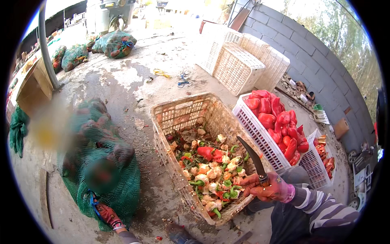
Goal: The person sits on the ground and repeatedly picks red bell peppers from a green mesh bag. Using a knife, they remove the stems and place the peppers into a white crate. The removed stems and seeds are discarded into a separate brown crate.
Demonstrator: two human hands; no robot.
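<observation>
My right hand (272, 187), in a stained glove, grips the handle of a knife with a curved dark blade (254, 154). It is over the right edge of a dirty plastic crate (182, 105), with the blade pointing up and away. Inside the crate lie cut pepper cores (210, 175) with green stems, leafy scraps and a piece of red pepper (210, 153). At lower left my left hand (107, 214), in a patterned red glove, holds the near end of a filled green mesh bag (128, 177) beside a blue cord (94, 203). The bag's contents are blurred by the netting; my left fingertips are partly hidden.
Right of the dirty crate stands a white crate (253, 134) heaped with red peppers (274, 119). Another crate (317, 164) holds red pepper pieces. White crates (237, 65) lie near a block wall (304, 55). More filled mesh bags (112, 44) rest farther back. A wood strip (44, 198) lies at left.
</observation>
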